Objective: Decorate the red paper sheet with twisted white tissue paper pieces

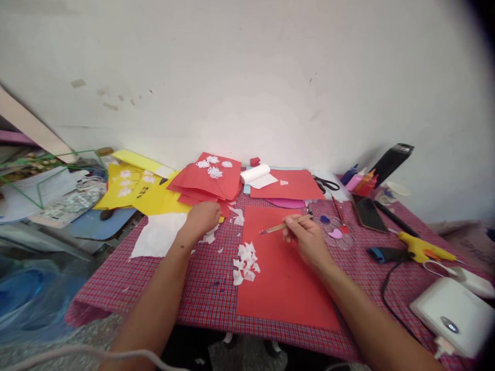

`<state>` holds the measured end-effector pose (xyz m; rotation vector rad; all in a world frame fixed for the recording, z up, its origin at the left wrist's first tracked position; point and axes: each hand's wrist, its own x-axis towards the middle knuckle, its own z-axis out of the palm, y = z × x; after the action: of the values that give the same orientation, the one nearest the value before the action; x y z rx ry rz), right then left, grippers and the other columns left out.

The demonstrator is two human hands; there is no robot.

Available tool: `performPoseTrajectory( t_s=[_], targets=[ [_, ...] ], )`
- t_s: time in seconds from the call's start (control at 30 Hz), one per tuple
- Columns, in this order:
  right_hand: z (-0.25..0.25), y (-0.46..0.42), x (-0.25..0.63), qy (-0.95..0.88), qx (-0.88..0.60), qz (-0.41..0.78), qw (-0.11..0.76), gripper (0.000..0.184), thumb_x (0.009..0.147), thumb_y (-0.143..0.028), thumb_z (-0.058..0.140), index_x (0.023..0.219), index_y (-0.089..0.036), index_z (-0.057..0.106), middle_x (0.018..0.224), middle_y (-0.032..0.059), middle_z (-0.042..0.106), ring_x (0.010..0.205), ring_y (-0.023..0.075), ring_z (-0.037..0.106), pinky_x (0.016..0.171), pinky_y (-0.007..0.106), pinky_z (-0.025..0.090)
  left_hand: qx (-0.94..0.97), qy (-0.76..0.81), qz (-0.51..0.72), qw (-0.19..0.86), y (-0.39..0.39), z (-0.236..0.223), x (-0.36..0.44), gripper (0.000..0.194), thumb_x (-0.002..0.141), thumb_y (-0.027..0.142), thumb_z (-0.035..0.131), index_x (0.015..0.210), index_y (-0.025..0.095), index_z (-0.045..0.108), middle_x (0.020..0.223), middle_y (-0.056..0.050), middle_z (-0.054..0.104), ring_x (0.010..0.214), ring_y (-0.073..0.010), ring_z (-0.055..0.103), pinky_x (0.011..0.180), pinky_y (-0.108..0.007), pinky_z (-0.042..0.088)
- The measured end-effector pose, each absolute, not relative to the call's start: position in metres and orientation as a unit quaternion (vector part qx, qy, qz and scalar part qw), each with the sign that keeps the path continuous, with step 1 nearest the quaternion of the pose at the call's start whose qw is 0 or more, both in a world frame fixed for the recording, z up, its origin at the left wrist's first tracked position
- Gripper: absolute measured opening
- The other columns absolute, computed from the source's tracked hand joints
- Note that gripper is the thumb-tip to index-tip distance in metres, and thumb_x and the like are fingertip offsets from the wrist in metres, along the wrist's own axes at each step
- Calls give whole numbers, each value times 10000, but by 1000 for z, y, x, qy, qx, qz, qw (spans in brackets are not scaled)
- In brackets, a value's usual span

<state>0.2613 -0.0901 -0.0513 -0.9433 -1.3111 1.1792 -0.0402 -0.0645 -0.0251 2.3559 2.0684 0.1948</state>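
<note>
My right hand (306, 238) is closed on a thin wooden paintbrush (285, 225), its tip pointing left over the top of a red paper sheet (286, 278) lying on the checked tablecloth (209, 288). A cluster of small white paper cut-outs (245, 263) sits on that sheet's left edge. My left hand (203, 217) reaches to the far side of the cloth, fingers curled down by white paper scraps (236, 215) and the edge of a red paper stack (209, 181). What its fingers hold is hidden.
A paint palette (335, 232), paint bottles (361, 180), scissors (327, 183), a white paper roll (254, 173), yellow sheets (147, 193), a yellow glue gun (421, 248), a black flask (390, 162) and a white box (454, 314) surround the work area. Clutter fills the left.
</note>
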Motion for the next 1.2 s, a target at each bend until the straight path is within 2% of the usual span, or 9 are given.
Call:
performPoseTrajectory(
  t_s=[0.1, 0.27, 0.33, 0.43, 0.7, 1.2],
  targets=[
    [-53, -89, 262, -555, -378, 507, 540, 197, 871, -358, 649, 823, -168, 677, 661, 17, 650, 494, 109, 532, 482, 240, 409, 743, 646, 165, 64, -66, -20, -35, 283, 871, 299, 423, 691, 168, 598, 734, -65, 648, 677, -190, 569, 592, -274, 352],
    [-54, -92, 263, -578, -336, 521, 531, 168, 884, -324, 637, 982, -198, 690, 807, 39, 719, 544, 118, 575, 559, 264, 462, 659, 573, 351, 337, -72, -19, -13, 240, 835, 359, 519, 732, 158, 601, 677, -6, 630, 601, -130, 544, 570, -229, 396],
    [-54, -93, 263, -593, -321, 519, 526, 167, 892, -317, 628, 1004, -210, 689, 834, 38, 726, 555, 121, 586, 579, 274, 473, 621, 534, 383, 427, -75, -23, -2, 211, 824, 341, 550, 754, 152, 610, 698, -17, 654, 595, -118, 556, 584, -226, 430],
    [-55, -95, 262, -602, -311, 516, 524, 161, 899, -308, 618, 1016, -222, 688, 852, 33, 728, 563, 121, 590, 588, 277, 478, 578, 508, 393, 503, -77, -27, 9, 179, 805, 315, 593, 768, 141, 616, 690, -35, 666, 570, -112, 574, 577, -231, 459],
    [-52, -96, 261, -616, -321, 506, 511, 167, 908, -309, 603, 1030, -221, 675, 865, 32, 725, 571, 115, 591, 591, 272, 473, 566, 478, 383, 551, -78, -30, 15, 160, 806, 280, 610, 755, 129, 631, 650, -38, 659, 537, -104, 589, 551, -222, 470],
    [-53, -94, 260, -613, -335, 506, 506, 181, 897, -334, 610, 1012, -211, 675, 838, 30, 723, 553, 110, 582, 576, 267, 472, 554, 484, 374, 564, -79, -33, 18, 160, 797, 279, 621, 758, 124, 630, 664, -37, 657, 569, -109, 611, 579, -224, 485]
  ],
)
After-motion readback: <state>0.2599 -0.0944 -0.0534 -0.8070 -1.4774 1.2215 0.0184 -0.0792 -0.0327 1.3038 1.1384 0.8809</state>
